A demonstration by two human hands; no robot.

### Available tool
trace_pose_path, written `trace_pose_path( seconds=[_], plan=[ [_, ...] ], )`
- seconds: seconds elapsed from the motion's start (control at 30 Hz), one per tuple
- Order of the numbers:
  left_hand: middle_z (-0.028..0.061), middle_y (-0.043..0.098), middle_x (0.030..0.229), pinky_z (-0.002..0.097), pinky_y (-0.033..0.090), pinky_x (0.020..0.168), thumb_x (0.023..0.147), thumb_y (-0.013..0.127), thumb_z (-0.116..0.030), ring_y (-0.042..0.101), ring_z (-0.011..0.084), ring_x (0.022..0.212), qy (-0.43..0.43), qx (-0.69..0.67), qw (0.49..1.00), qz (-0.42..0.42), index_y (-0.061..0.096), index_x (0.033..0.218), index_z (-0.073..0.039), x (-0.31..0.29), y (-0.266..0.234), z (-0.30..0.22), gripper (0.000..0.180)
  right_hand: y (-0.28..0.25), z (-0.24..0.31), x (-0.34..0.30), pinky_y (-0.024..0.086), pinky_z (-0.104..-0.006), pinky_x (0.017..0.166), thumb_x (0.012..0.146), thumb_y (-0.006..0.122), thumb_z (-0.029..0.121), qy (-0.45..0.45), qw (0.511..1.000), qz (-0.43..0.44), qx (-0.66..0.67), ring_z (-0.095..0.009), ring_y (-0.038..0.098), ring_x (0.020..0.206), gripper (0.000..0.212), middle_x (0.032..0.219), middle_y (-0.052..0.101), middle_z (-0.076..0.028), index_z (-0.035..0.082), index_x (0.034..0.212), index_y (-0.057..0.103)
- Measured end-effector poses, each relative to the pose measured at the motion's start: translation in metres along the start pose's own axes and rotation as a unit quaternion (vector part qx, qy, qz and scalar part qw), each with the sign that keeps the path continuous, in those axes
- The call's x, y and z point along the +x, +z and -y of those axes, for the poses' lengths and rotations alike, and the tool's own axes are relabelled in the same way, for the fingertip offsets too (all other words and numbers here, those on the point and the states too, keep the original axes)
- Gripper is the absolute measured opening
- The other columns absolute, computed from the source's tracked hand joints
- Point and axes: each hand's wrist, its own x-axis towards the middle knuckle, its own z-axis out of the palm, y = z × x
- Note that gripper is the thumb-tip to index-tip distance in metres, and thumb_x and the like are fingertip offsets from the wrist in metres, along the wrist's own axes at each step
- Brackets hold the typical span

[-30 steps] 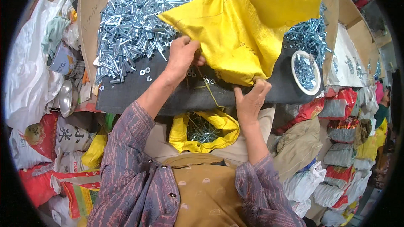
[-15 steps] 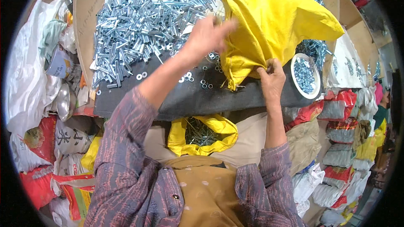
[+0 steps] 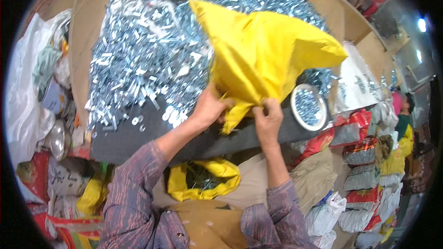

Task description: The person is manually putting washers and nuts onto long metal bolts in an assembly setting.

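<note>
A yellow woven sack (image 3: 263,50) lies bunched over the heap of shiny metal sleeves, bolts and other small hardware (image 3: 143,60). My right hand (image 3: 268,121) pinches the sack's near edge between thumb and fingers. My left hand (image 3: 211,107) is closed at its near left edge, with the fingertips partly hidden by motion blur and the cloth. A few loose washers and nuts (image 3: 173,116) lie on the dark cloth (image 3: 124,143) beside my left hand. Below the table edge, a second yellow sack (image 3: 175,184) stands with its mouth spread, with long metal pieces inside.
A white round bowl (image 3: 323,120) of small metal parts stands right of my right hand. Wooden boards (image 3: 83,55) wall the table. Several filled bags (image 3: 360,177) are stacked at right, more at left by a metal bowl (image 3: 58,138). Another person (image 3: 407,103) is far right.
My left hand has come down from above the heap to the sack's near left edge. My right hand still grips the sack. The whole view has tilted and shifted.
</note>
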Motion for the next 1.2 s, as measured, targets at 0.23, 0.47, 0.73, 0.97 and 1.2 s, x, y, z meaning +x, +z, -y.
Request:
trace_pose_path(
  seconds=[0.23, 0.47, 0.73, 0.97, 1.2],
  plan=[
    [-0.0008, 0.049, 0.063, 0.0215, 0.024, 0.033, 0.079, 0.061, 0.003, 0.04, 0.005, 0.039, -0.079, -0.239, 0.967, 0.032, 0.048, 0.094, -0.004, 0.006, -0.009, -0.02, 0.021, 0.0, 0.003, 0.026, 0.039, -0.0273, 0.058, 0.075, 0.066, 0.0, 0.026, 0.999, -0.034, 0.028, -0.014, 0.044, 0.063, 0.015, 0.072, 0.043, -0.005, 0.001, 0.082, 0.052],
    [-0.0005, 0.056, 0.066, 0.0177, 0.031, 0.032, 0.083, 0.061, -0.002, 0.04, 0.0023, 0.038, 0.133, -0.312, 0.938, 0.064, 0.053, 0.095, -0.003, 0.002, -0.001, -0.145, 0.014, -0.03, 0.04, 0.084, 0.046, -0.0294, 0.074, 0.082, 0.062, 0.005, 0.082, 0.969, 0.009, 0.231, -0.018, 0.058, 0.086, 0.023, 0.094, 0.058, -0.009, 0.001, 0.104, 0.056],
    [-0.0006, 0.052, 0.06, 0.0217, 0.033, 0.035, 0.083, 0.063, -0.014, 0.046, 0.0074, 0.039, 0.008, -0.149, 0.985, 0.088, 0.053, 0.084, -0.004, 0.013, 0.034, -0.102, 0.015, -0.018, 0.07, 0.029, 0.045, -0.0367, 0.091, 0.076, 0.068, 0.006, -0.088, 0.996, 0.006, 0.023, -0.031, 0.056, 0.111, 0.071, 0.124, 0.051, -0.019, 0.005, 0.139, 0.036],
    [0.0011, 0.055, 0.065, 0.0247, 0.038, 0.041, 0.082, 0.062, -0.052, 0.051, 0.0098, 0.046, -0.016, 0.017, 0.997, 0.07, 0.06, 0.094, -0.003, 0.054, -0.011, -0.097, 0.051, -0.013, 0.062, 0.031, 0.05, -0.037, 0.074, 0.078, 0.058, -0.002, -0.115, 0.985, 0.038, 0.125, -0.034, 0.063, 0.086, 0.032, 0.093, 0.061, -0.017, -0.001, 0.11, 0.059],
    [0.0167, 0.063, 0.099, 0.0321, 0.053, 0.058, 0.073, 0.07, -0.043, 0.064, 0.0225, 0.085, 0.106, 0.12, 0.979, -0.126, 0.048, 0.123, 0.01, 0.116, -0.064, -0.094, 0.076, -0.011, 0.083, 0.018, 0.046, -0.0359, 0.061, 0.07, 0.059, -0.007, -0.138, 0.968, 0.097, 0.188, -0.03, 0.058, 0.068, 0.033, 0.077, 0.055, -0.014, 0.001, 0.102, 0.062]
  ],
)
